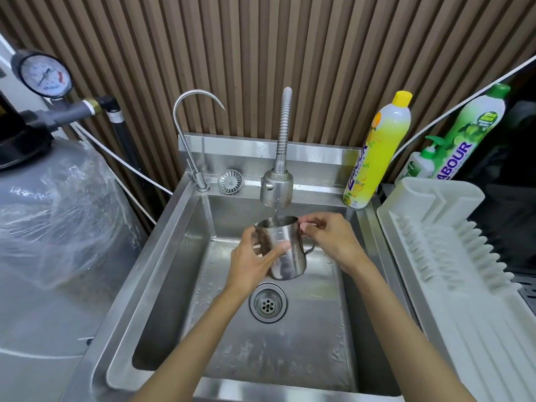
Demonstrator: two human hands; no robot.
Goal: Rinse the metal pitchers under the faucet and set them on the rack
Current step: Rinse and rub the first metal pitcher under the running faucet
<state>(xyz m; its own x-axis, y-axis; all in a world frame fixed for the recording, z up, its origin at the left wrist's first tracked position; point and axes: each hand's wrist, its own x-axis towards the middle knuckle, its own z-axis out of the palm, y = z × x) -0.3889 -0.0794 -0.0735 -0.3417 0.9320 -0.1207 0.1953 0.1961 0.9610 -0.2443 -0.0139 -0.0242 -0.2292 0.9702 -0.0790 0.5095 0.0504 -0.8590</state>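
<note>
A steel pitcher [285, 258] hangs upright over the sink [162, 285], directly below the flexible faucet [277, 185]. A thin stream of water runs from the faucet head into the pitcher's mouth. My left hand [253, 261] wraps around the pitcher's left side and front, fingers slightly blurred. My right hand [330, 240] grips the pitcher at its rim and handle on the right. The white drying rack [452, 256] lies to the right of the sink with nothing on it.
A slim gooseneck tap [190, 134] stands at the sink's back left, a strainer [230, 181] beside it. Yellow [377, 152] and green [470, 132] detergent bottles and a small pump bottle [420, 166] stand at the back right. A wrapped tank [55, 227] with gauge sits left. The drain [268, 303] is open.
</note>
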